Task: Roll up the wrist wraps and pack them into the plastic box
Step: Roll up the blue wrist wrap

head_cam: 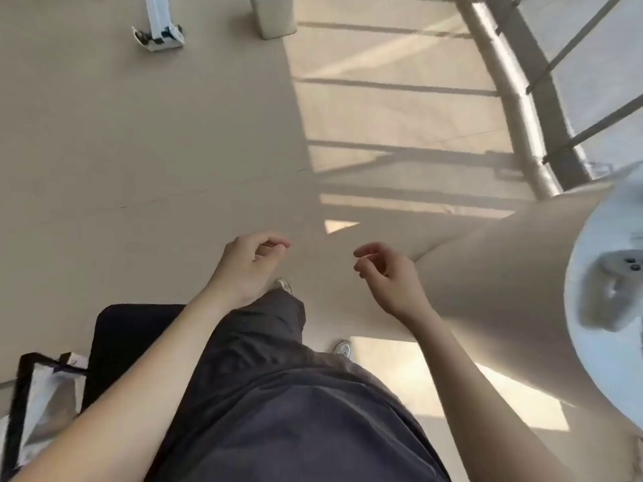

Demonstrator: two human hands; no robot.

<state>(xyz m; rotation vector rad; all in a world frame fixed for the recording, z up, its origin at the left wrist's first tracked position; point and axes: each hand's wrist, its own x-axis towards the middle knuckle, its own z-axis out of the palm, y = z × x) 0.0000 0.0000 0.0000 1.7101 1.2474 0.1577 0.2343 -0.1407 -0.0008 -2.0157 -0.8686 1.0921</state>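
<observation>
No wrist wrap and no plastic box show in the head view. My left hand (248, 266) hangs in front of me over the floor, its fingers loosely curled and holding nothing. My right hand (386, 273) is level with it a little to the right, fingers also loosely curled and empty. Both forearms reach forward from the bottom of the frame, above my dark trousers and shoes.
A round white table (591, 245) juts in at the right edge with a white controller (612, 290) on it. A dark seat (118, 332) and a black-framed bag (41, 398) lie at lower left. A railing (522, 99) runs at upper right; beige floor (156, 133) spreads ahead.
</observation>
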